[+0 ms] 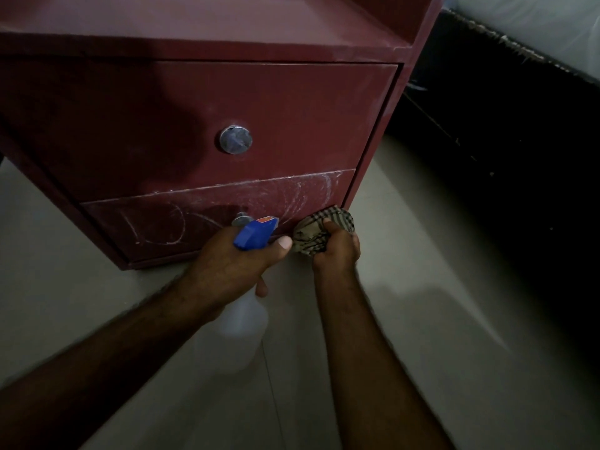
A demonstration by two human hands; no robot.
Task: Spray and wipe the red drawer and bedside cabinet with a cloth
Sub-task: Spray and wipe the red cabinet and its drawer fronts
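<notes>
The red bedside cabinet (227, 24) fills the upper half of the head view. Its upper drawer (146, 125) has a round chrome knob (236, 140). The lower drawer (156, 222) carries white streaks and smears across its front, and its knob (241, 218) is partly hidden. My left hand (233, 264) grips a white spray bottle (242, 316) with a blue trigger head (255, 233) aimed at the lower drawer. My right hand (337, 246) holds a bunched checked cloth (319, 230) against the lower drawer's bottom right corner.
The cabinet stands on a pale tiled floor (422, 319). A dark bed frame (503, 125) with a light mattress (552, 24) on it runs along the right, close to the cabinet's side. The room is dim.
</notes>
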